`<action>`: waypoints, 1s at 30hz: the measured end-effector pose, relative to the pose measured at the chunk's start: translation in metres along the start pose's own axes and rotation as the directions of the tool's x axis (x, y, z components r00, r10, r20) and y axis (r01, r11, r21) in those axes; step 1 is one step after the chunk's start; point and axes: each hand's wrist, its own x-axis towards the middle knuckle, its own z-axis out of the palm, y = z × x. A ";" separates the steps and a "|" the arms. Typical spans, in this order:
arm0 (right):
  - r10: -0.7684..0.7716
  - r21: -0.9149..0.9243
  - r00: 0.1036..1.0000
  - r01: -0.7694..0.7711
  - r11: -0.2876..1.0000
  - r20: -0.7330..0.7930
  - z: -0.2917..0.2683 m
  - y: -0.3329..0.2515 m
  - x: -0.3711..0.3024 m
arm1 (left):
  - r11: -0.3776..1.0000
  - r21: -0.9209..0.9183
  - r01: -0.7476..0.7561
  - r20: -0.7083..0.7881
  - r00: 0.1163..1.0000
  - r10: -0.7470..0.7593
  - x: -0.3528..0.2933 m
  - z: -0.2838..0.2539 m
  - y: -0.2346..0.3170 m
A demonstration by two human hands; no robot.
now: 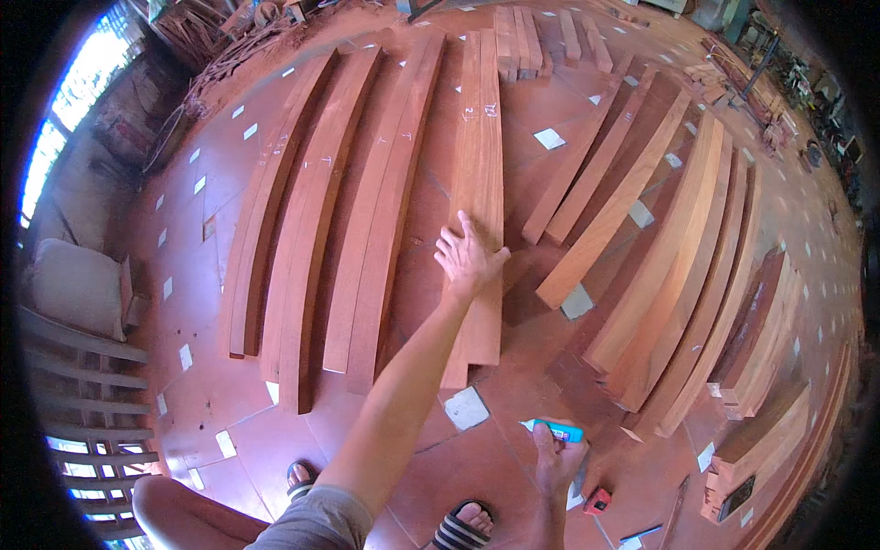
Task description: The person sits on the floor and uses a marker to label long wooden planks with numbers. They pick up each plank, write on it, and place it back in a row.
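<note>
My left hand (469,260) lies palm down on a pair of long wooden boards (481,165) set side by side on the floor, its fingers spread and the thumb out to the right. White handwritten marks show near the far end of these boards. Lower right, my right hand (557,463) grips a blue correction pen (559,431) with a white nozzle pointing left. The pen is held clear of the boards, over the floor. Left of the pair, more long boards (312,220) lie in groups, some bearing white marks.
A red tape measure (598,500) and a blue pen (642,533) lie on the tiled floor near my right hand. Several loose boards (614,202) and stacked beams (761,431) fill the right side. A slatted wooden piece (87,385) and a pale sack (78,284) stand at left.
</note>
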 end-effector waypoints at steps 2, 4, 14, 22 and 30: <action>-0.016 -0.026 0.999 0.016 1.000 0.033 0.013 0.001 -0.005 | 0.996 -0.005 -0.092 -0.139 0.986 0.090 0.009 -0.004 -0.030; -0.072 -0.062 0.997 0.072 0.995 0.005 0.020 0.002 -0.005 | 0.969 -0.016 -0.248 -0.195 0.951 0.240 -0.006 -0.013 -0.065; -0.539 -0.516 0.755 0.652 0.555 0.374 0.127 0.040 0.040 | 0.983 0.160 0.087 -0.113 0.991 -0.070 -0.107 -0.088 -0.235; -0.510 -0.685 0.648 0.714 0.147 0.566 0.161 0.055 0.080 | 0.973 0.108 0.203 0.004 0.979 -0.205 -0.107 -0.083 -0.229; -0.505 -0.725 0.704 0.658 0.202 0.499 0.141 0.054 0.085 | 0.967 0.149 0.204 0.032 0.977 -0.211 -0.109 -0.091 -0.231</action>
